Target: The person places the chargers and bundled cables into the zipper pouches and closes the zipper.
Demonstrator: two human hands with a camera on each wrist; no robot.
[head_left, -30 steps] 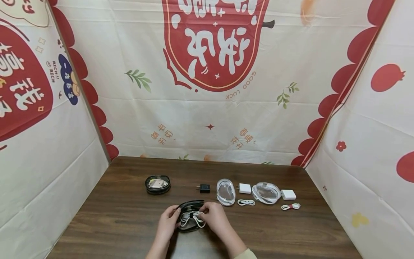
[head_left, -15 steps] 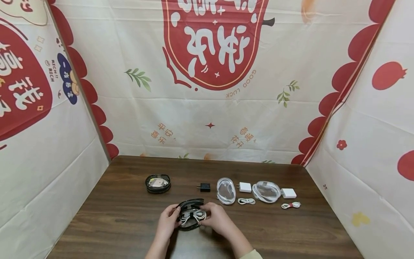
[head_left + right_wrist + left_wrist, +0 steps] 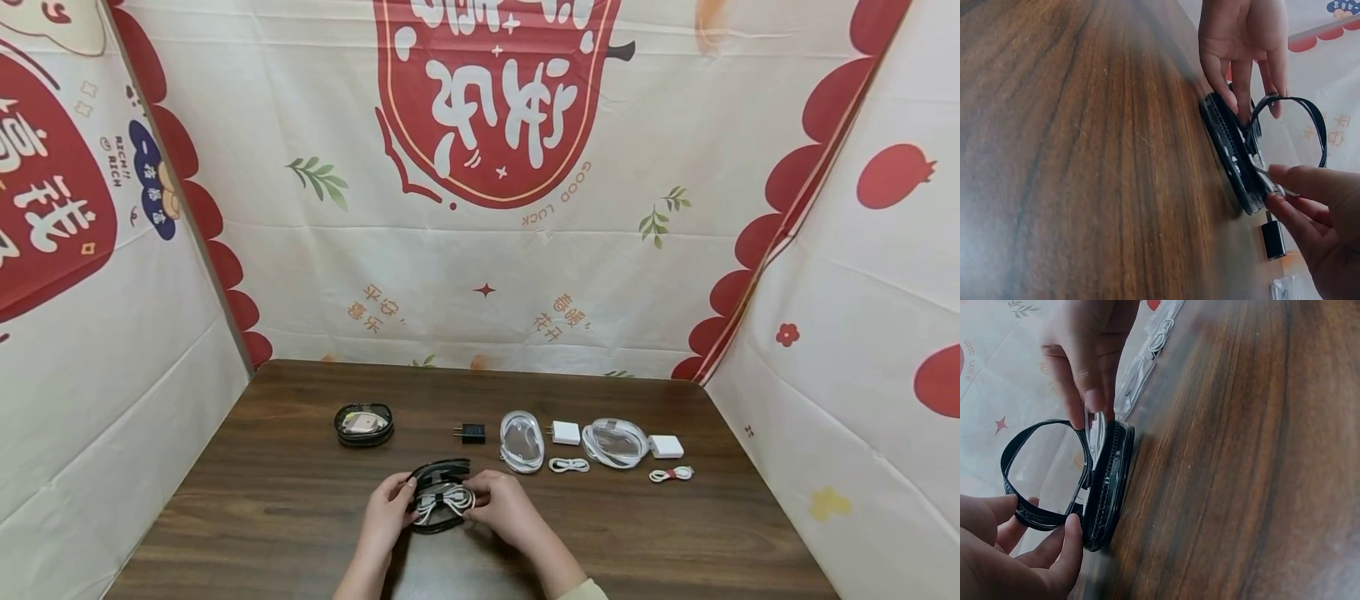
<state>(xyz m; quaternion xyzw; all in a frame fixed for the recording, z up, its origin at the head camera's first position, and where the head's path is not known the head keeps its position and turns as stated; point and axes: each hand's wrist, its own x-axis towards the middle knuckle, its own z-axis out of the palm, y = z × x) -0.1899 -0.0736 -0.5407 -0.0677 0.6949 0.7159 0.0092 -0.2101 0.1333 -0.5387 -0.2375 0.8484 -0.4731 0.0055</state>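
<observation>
An oval clear pouch with black zipper edging stands with its lid raised at the front of the table, between both hands. My left hand grips its left side, thumb and fingertips at the lid and the lower rim. In the pouch mouth sits a bundled white cable wrapped with a black tie. My right hand pinches this cable at its right end, as the left wrist view shows. The pouch wall hides part of the cable in both wrist views.
Behind the hands lie a filled black-edged pouch, a black charger plug, clear white-edged pouches, white charger plugs, a white cable and another cable with a red tie. Printed cloth walls surround the wooden table.
My right hand has shifted from above the cable to the pouch's right side, fingers lower. The cable bundle sits slightly turned in the pouch. My left hand keeps its grip.
</observation>
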